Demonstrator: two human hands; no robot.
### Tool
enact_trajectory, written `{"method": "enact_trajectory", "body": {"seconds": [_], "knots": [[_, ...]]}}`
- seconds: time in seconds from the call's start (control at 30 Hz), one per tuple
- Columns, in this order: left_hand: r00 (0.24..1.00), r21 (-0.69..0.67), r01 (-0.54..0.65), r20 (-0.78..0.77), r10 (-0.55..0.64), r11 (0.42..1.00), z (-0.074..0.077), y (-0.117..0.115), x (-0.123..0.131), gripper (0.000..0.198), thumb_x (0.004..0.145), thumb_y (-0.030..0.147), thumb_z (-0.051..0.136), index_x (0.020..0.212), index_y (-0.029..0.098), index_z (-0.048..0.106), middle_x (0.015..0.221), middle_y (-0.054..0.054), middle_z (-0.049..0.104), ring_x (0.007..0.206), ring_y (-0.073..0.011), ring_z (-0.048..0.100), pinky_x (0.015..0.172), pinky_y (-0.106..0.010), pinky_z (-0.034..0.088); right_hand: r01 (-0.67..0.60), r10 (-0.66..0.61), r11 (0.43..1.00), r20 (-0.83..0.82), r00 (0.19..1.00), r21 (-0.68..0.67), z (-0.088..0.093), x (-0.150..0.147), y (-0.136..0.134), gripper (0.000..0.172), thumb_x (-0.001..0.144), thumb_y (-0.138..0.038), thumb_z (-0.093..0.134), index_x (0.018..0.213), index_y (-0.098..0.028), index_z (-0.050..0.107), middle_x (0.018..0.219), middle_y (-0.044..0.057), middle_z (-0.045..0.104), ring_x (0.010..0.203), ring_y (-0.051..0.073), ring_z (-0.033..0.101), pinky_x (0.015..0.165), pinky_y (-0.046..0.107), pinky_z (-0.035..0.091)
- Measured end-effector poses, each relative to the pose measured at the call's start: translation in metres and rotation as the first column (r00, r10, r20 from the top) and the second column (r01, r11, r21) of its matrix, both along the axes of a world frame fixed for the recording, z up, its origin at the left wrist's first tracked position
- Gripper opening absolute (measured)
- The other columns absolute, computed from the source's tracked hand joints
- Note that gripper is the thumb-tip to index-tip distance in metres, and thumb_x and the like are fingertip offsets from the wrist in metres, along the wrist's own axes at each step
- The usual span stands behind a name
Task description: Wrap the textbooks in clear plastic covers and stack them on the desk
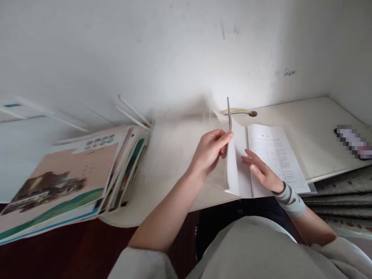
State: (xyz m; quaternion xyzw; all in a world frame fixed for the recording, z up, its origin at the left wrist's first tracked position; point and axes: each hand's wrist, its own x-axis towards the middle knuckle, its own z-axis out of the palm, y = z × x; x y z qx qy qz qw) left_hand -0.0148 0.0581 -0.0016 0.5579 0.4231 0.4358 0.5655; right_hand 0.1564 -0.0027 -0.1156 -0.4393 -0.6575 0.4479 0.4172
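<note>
An open book (270, 155) lies on the white desk in front of me, with printed text on its right page. My left hand (212, 149) is closed around the raised left part of the book, thumb on the page side, holding cover and pages nearly upright. My right hand (263, 170) has its fingers stretched out over the book near the inner fold, and holds nothing. Whether its fingertips touch the page I cannot tell. A grey band is on the right wrist.
To the left is a stack of books (87, 155), the top one with a pinkish cover. A pixelated phone-like object (354, 142) lies on the desk (314, 116) at right. Yellow cables run into a hole (253, 113) by the wall. Patterned folded fabric (343, 193) is at lower right.
</note>
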Motion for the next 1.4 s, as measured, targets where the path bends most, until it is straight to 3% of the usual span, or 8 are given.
{"method": "enact_trajectory", "body": {"seconds": [0.37,0.57,0.73,0.83,0.93,1.03,1.13,1.4], "knots": [[0.847,0.003,0.530,0.031,-0.530,0.848,0.016,0.010,0.086,0.030,0.082,0.024,0.056,0.057,0.018,0.041,0.042,0.008,0.040,0.046,-0.0070,0.051,0.055,-0.021,0.043,0.194,-0.221,0.975,-0.343,0.913,-0.110,0.068,0.037,-0.007,0.078,0.081,-0.075,0.007,0.109,-0.023,0.058,0.101,0.007,0.065,0.108,0.027,0.057,0.091,0.044,0.048],[0.908,0.083,0.395,-0.186,-0.375,0.915,0.029,0.008,0.046,0.030,0.078,0.028,0.057,0.055,0.019,0.041,0.047,0.007,0.042,0.048,-0.0068,0.046,0.055,-0.021,0.042,0.224,-0.414,0.852,-0.346,0.842,-0.474,0.044,0.113,-0.022,0.051,0.082,-0.060,0.041,0.113,-0.023,0.057,0.090,0.007,0.070,0.088,0.027,0.066,0.077,0.044,0.052],[0.923,0.066,0.074,-0.383,-0.043,0.995,-0.017,0.001,-0.051,0.033,0.079,0.039,0.051,0.055,0.020,0.038,0.051,0.004,0.043,0.055,-0.0124,0.054,0.062,-0.027,0.047,0.248,-0.477,0.779,-0.289,0.830,-0.576,0.006,0.145,-0.022,0.041,0.068,-0.033,0.065,0.106,-0.022,0.055,0.089,0.005,0.070,0.073,0.025,0.067,0.068,0.039,0.052],[0.661,0.255,-0.172,-0.686,0.303,0.951,-0.047,-0.015,-0.094,0.025,0.075,0.044,0.056,0.069,0.020,0.050,0.068,0.000,0.057,0.068,-0.0174,0.060,0.066,-0.030,0.049,0.291,-0.448,0.789,-0.183,0.875,-0.541,-0.007,0.150,-0.020,0.030,0.071,-0.036,0.062,0.096,-0.022,0.054,0.085,0.003,0.069,0.072,0.022,0.065,0.068,0.036,0.051],[0.422,0.639,-0.196,-0.630,0.652,0.744,-0.060,-0.037,-0.093,0.031,0.081,0.042,0.052,0.102,0.019,0.056,0.104,-0.009,0.060,0.094,-0.0243,0.060,0.079,-0.039,0.050,0.385,-0.401,0.852,0.032,0.916,-0.356,-0.012,0.154,-0.014,0.030,0.073,-0.037,0.060,0.098,-0.021,0.056,0.094,0.002,0.068,0.086,0.022,0.063,0.075,0.034,0.049],[0.523,0.674,0.179,-0.682,0.511,0.716,-0.072,-0.050,-0.052,0.034,0.091,0.034,0.039,0.119,0.019,0.052,0.123,-0.010,0.056,0.120,-0.0237,0.048,0.101,-0.041,0.040,0.443,-0.402,0.887,0.259,0.879,-0.128,-0.015,0.157,-0.007,0.035,0.075,-0.036,0.056,0.106,-0.020,0.056,0.104,0.004,0.065,0.100,0.023,0.058,0.086,0.035,0.046],[0.399,0.410,0.488,-0.890,0.221,0.770,-0.099,-0.047,-0.005,0.045,0.095,0.036,0.030,0.133,0.016,0.043,0.144,-0.011,0.039,0.137,-0.0289,0.026,0.108,-0.050,0.030,0.471,-0.425,0.882,0.428,0.797,0.000,-0.017,0.156,-0.003,0.035,0.078,-0.033,0.052,0.111,-0.019,0.055,0.102,0.006,0.064,0.096,0.022,0.059,0.085,0.035,0.046],[0.185,0.196,0.528,-0.976,0.113,0.826,-0.140,-0.042,0.018,0.059,0.093,0.052,0.026,0.144,0.022,0.028,0.152,-0.009,0.024,0.138,-0.0379,0.017,0.104,-0.067,0.018,0.487,-0.435,0.872,0.541,0.720,0.054,-0.017,0.171,-0.001,0.037,0.078,-0.034,0.051,0.110,-0.018,0.056,0.099,0.006,0.066,0.090,0.022,0.060,0.080,0.034,0.047]]}}
